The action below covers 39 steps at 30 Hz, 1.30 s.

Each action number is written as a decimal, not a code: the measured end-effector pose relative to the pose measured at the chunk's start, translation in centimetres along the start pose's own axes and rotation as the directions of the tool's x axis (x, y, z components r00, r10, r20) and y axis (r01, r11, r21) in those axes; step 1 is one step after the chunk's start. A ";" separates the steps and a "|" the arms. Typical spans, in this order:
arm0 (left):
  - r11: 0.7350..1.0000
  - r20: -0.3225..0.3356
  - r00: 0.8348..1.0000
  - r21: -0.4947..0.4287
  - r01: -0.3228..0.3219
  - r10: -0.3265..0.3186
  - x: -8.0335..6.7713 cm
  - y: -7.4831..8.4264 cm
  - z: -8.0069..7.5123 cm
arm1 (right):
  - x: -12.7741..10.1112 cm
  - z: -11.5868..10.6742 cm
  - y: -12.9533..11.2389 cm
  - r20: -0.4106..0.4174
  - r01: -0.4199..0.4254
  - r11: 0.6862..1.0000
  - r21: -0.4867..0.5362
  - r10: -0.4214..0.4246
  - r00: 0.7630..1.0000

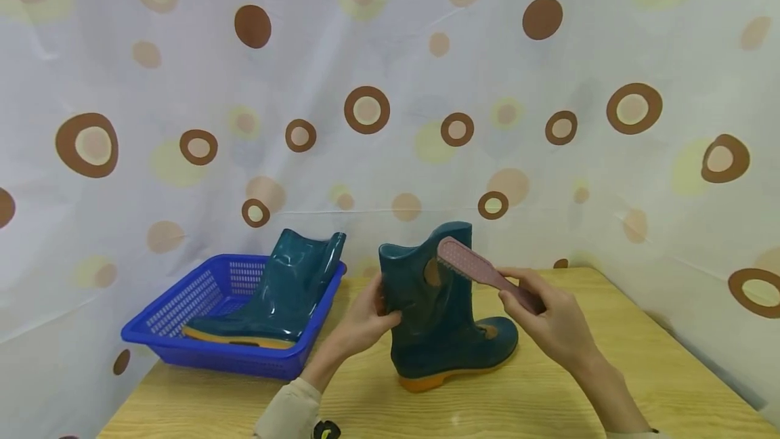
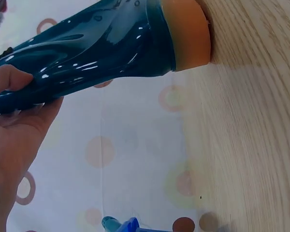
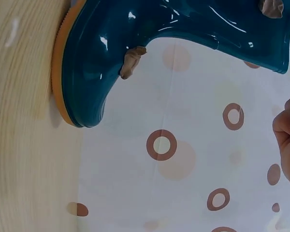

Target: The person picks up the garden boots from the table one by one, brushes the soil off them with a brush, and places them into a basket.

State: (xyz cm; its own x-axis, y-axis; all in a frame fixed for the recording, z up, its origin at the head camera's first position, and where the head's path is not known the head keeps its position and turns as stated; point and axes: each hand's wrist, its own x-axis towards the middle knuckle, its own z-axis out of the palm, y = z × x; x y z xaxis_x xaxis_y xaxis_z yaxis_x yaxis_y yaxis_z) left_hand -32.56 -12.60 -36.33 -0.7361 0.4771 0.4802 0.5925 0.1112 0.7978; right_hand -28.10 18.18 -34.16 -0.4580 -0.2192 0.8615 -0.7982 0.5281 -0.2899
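Note:
A teal rubber boot [image 1: 434, 310] with an orange sole stands upright on the wooden table [image 1: 548, 385]. My left hand [image 1: 364, 320] grips the back of its shaft; the left wrist view shows the boot [image 2: 87, 48] held by that hand [image 2: 14, 111]. My right hand [image 1: 548, 317] holds a pink brush [image 1: 472, 267] by the handle, its head against the shaft's upper right side. Brown smudges mark the boot [image 3: 183, 43] in the right wrist view, where my right hand's fingers [image 3: 287, 130] are curled at the edge. A second teal boot [image 1: 274, 293] lies in a blue basket [image 1: 201, 351].
The blue basket sits at the table's left rear. A white curtain with brown circles [image 1: 390, 100] hangs behind and beside the table. Bare wooden tabletop spreads to the right of the standing boot and in front of it.

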 end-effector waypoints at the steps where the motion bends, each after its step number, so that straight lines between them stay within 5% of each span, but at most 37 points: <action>1: 1.000 0.009 1.000 0.000 -0.008 0.008 -0.1 0.0 -0.1 | 0.1 0.1 0.0 -0.007 0.014 1.000 0.009 -0.014 1.000; 12: 0.999 0.108 0.994 0.031 -0.008 0.005 -0.2 0.0 -0.5 | 1.8 0.8 0.7 -0.003 0.136 0.990 0.026 -0.136 0.991; 17: 0.987 0.070 0.997 0.162 0.019 -0.031 -0.2 0.4 -0.8 | 2.2 0.9 1.1 0.012 0.135 0.990 0.050 -0.135 0.991; 25: 0.924 0.074 0.994 0.379 0.042 -0.076 -0.6 1.2 -2.0 | 2.2 0.8 1.2 0.048 0.106 0.991 0.088 -0.111 0.993; 39: 0.932 0.093 0.990 0.355 0.069 -0.109 -1.1 1.5 -2.9 | 2.7 1.5 1.4 0.157 0.030 0.986 0.164 -0.057 0.986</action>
State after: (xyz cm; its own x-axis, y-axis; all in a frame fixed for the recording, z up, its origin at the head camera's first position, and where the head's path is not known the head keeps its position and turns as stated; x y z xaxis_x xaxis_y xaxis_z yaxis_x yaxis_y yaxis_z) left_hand -31.76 -15.51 -34.60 -0.7622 0.5417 0.3546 0.6180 0.4457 0.6476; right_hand -31.02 17.11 -32.88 -0.4679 -0.3748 0.8004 -0.8651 0.3794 -0.3280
